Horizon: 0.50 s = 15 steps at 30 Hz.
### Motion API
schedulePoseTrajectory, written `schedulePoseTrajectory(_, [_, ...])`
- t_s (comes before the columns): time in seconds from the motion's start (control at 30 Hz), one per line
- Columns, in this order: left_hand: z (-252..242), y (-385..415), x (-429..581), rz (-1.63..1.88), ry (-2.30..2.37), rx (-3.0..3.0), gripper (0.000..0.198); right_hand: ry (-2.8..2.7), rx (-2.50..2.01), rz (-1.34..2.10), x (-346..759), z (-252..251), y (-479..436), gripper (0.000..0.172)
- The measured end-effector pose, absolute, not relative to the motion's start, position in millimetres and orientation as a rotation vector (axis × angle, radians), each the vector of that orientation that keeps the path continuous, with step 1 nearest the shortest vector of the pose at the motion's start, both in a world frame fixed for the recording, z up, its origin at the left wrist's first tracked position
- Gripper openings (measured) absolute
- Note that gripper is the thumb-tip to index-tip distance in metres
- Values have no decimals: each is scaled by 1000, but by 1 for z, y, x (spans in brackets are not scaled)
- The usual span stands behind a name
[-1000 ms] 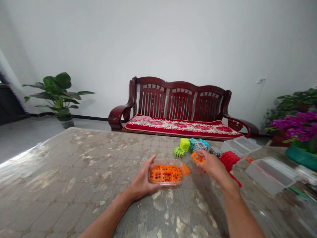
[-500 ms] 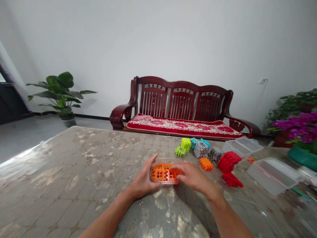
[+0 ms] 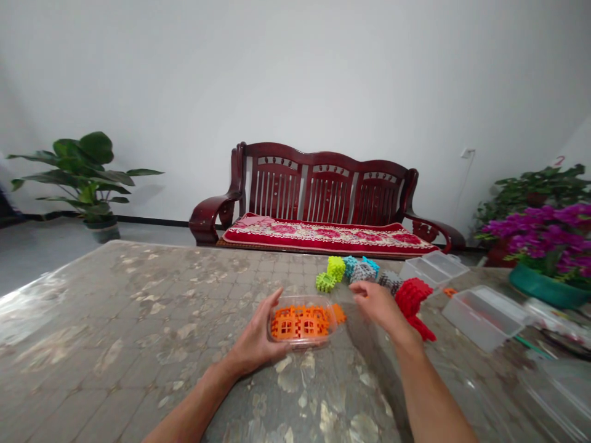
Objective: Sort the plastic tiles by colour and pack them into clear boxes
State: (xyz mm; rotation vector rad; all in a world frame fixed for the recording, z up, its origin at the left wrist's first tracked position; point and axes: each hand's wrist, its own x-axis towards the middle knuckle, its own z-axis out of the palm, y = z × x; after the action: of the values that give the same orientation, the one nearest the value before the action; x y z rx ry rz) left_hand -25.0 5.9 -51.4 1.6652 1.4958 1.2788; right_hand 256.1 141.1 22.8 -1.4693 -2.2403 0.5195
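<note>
My left hand (image 3: 258,332) holds the near left side of a clear plastic container (image 3: 302,342), thumb in front and fingers up along its edge. Inside stand orange interlocking blocks (image 3: 295,323) with window-like openings. Another toothed orange piece (image 3: 340,312) shows at the container's right side; whether it lies inside or outside I cannot tell. To the right, apart from the container, my right hand (image 3: 381,306) is over the table with loosely bent fingers and nothing visible in them. Grey blocks (image 3: 363,272) sit just behind its fingertips, and red joined blocks (image 3: 413,301) are beside its wrist.
Lime-green blocks (image 3: 335,269) and blue blocks (image 3: 370,266) lie at the table's far side. Two translucent boxes, a lidded one (image 3: 434,269) and a nearer one (image 3: 484,317), stand at the right. Beyond are a flower pot (image 3: 547,286) and a wooden bench (image 3: 323,191).
My right hand has left the container and moved right, toward the coloured blocks. The loose orange piece there is now out of sight. My left hand stays on the container; the view has turned slightly right.
</note>
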Motion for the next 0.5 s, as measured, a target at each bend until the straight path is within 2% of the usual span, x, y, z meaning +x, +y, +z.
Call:
schedulePoseTrajectory(0.1, [-52,5,-25,1267,1502,1662,105,-2131,-1825,248,283,18,157,38])
schedulePoseTrajectory(0.2, [-52,5,-26,1264,1503,1662,105,-2169,-2037,82,292,13,160,48])
schedulePoseTrajectory(0.3, [-53,5,-26,1262,1512,1671,105,-2219,-2131,9,288,9,157,51])
schedulePoseTrajectory(0.5, [-53,6,-27,1284,1485,1673,105,-2217,-2154,-14,281,10,155,46])
